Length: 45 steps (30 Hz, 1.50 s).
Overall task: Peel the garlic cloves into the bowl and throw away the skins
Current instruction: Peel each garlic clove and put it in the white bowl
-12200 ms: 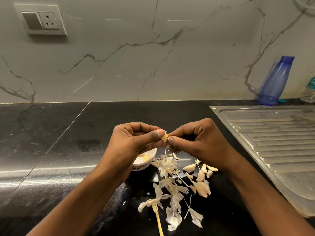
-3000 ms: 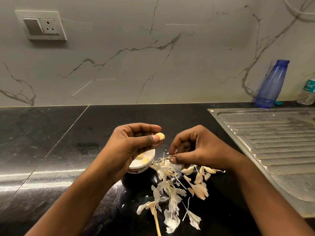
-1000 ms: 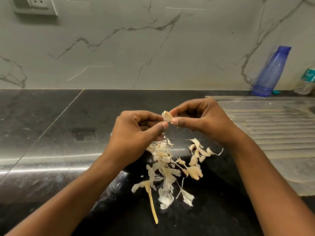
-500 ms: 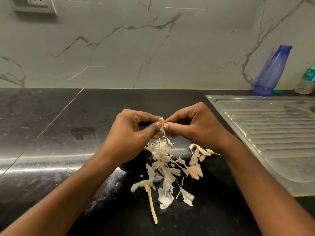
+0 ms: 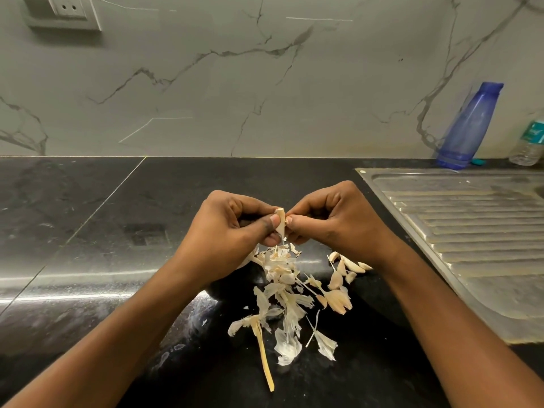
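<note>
My left hand [image 5: 228, 231] and my right hand [image 5: 338, 220] meet above the black counter and pinch one pale garlic clove [image 5: 280, 220] between thumbs and forefingers. Under them lies a heap of papery garlic skins [image 5: 279, 284] with a long dry stalk [image 5: 265, 360]. Several unpeeled cloves [image 5: 343, 275] lie to the right of the heap, below my right wrist. The bowl is almost wholly hidden behind my left hand; only a white sliver shows at its lower edge.
A steel sink drainboard [image 5: 471, 237] fills the right side. A blue bottle [image 5: 468, 128] and a clear water bottle [image 5: 530, 142] stand against the marble wall at the back right. A wall socket [image 5: 67, 8] is at the top left.
My left hand has let go of the peeled clove it held three seconds ago. Both hands now hold a new clove, brought slightly lower than a second ago.
</note>
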Available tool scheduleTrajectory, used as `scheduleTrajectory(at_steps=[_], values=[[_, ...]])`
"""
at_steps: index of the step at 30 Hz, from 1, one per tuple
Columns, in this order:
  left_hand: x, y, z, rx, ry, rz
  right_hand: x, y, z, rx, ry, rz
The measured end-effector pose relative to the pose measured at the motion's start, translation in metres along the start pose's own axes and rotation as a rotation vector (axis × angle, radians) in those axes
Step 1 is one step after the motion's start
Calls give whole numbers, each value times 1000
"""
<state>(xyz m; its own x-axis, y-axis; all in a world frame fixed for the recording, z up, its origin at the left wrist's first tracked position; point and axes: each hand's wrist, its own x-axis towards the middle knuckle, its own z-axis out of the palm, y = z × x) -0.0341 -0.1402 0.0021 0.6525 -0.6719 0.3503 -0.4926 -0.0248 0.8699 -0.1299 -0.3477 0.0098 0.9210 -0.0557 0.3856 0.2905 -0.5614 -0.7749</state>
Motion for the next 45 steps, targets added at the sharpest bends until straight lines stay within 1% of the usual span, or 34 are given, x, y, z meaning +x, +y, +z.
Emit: scheduleTrajectory(at_steps=[6, 12, 15, 18, 23, 34, 41, 45], values=[[-1, -1, 0, 93, -18, 34, -1, 1, -1, 16, -56, 44], [-2, -1, 3, 89, -20, 41, -1, -2, 5, -27, -17, 5], [-1, 1, 1, 57, -6, 36, 0, -1, 4, 6, -7, 18], [-1, 3, -1, 52, -8, 39, -1, -3, 0, 53, -21, 37], [-2, 2, 1, 83, -22, 45, -2, -2, 0, 50, -44, 51], [-2, 0, 3, 103, -5, 45, 0, 0, 8, -42, -3, 10], [0, 4, -5, -53, -32, -38, -1, -1, 3, 9, -3, 7], [1, 5, -7, -103, -43, -84, -2, -2, 2, 15, -5, -2]])
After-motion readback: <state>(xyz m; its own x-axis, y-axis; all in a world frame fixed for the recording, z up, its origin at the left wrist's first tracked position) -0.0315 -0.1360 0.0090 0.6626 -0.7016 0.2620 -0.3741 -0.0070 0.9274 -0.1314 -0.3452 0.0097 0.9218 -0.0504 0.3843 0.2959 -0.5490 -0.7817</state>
